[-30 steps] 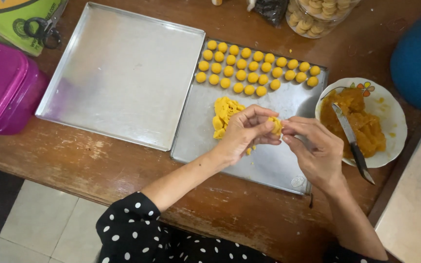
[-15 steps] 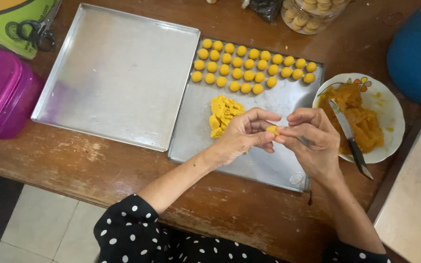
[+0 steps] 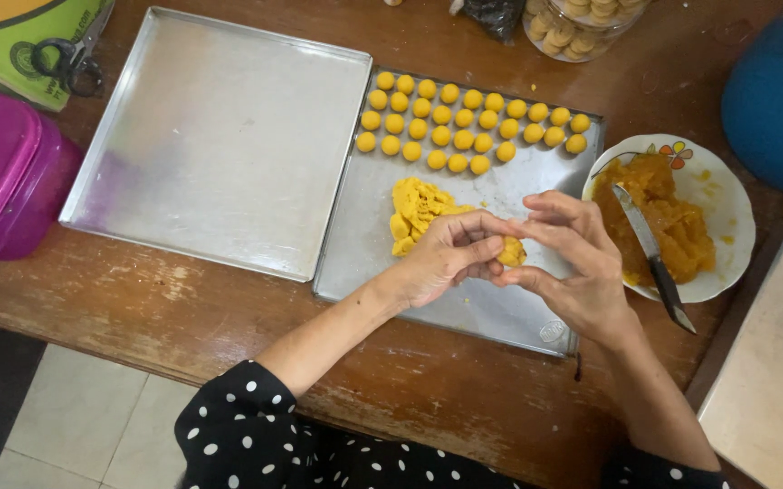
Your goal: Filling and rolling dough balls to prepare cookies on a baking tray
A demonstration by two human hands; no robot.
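Observation:
My left hand [image 3: 450, 256] and my right hand [image 3: 572, 263] meet over a metal tray [image 3: 500, 303], pinching a small piece of yellow dough [image 3: 511, 252] between their fingertips. A lump of yellow dough [image 3: 417, 211] lies on the tray just behind my left hand. Several small yellow dough balls [image 3: 464, 122] sit in rows at the tray's far end. To the right stands a white bowl [image 3: 726, 195] of orange filling [image 3: 677, 226] with a knife [image 3: 649, 254] resting in it.
A larger bare metal tray [image 3: 219, 140] lies to the left. A magenta plastic box [image 3: 2, 172], a green package with scissors [image 3: 66, 59], a jar of cookies [image 3: 582, 23], a blue object [image 3: 776, 104] and another tray [image 3: 776, 371] ring the wooden table [image 3: 183, 308].
My hands have stayed together over the tray, the fingers shifting a little around the dough piece. The view has moved slightly.

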